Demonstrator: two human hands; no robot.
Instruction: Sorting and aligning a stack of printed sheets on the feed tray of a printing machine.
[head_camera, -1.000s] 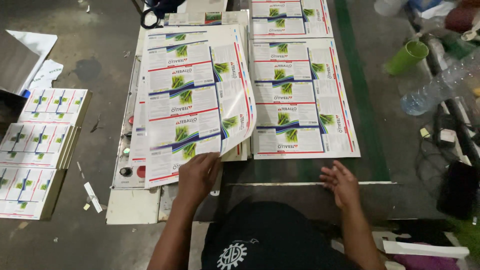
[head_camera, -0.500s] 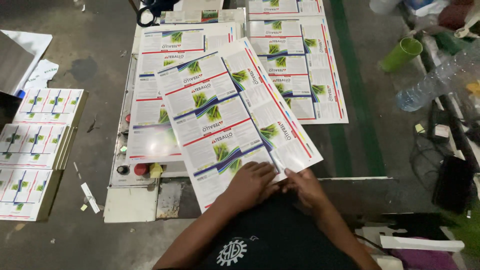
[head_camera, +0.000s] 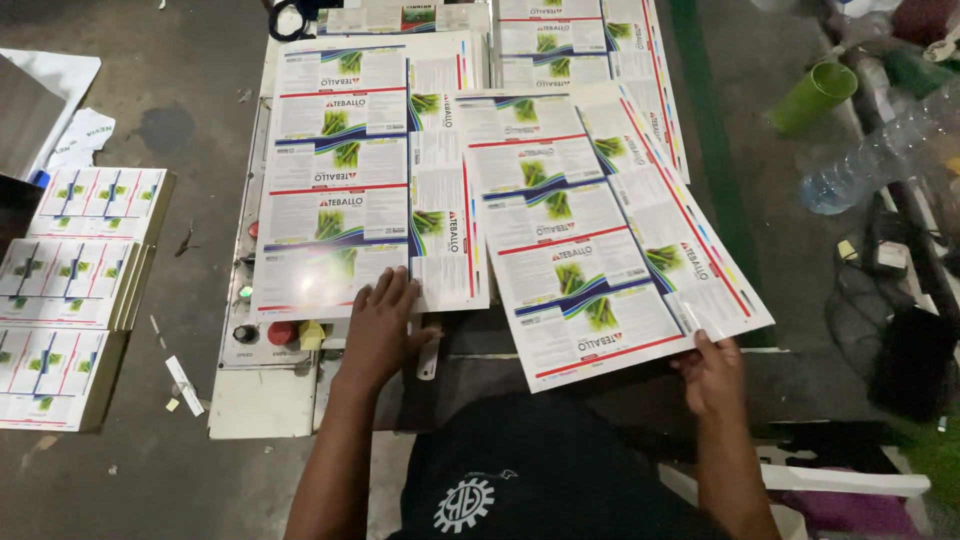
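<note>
My right hand (head_camera: 711, 372) grips the near right corner of a glossy printed label sheet (head_camera: 600, 235) and holds it tilted over the right pile of sheets (head_camera: 575, 45). My left hand (head_camera: 381, 325) lies flat, fingers spread, on the near edge of the left pile of sheets (head_camera: 350, 180). Each sheet carries rows of white, blue, red and green labels. Both piles rest on a machine table (head_camera: 270, 400) with round buttons (head_camera: 282, 333) at its front left.
Stacks of cut labels (head_camera: 75, 290) stand on the floor at the left. A green cup (head_camera: 812, 97), a clear plastic bottle (head_camera: 870, 160) and cables lie at the right. A green stripe (head_camera: 715, 140) runs along the table's right side.
The lifted sheet has swung from the left pile across to the right. My right hand carries it alone now; my left hand let go and settled back on the left pile.
</note>
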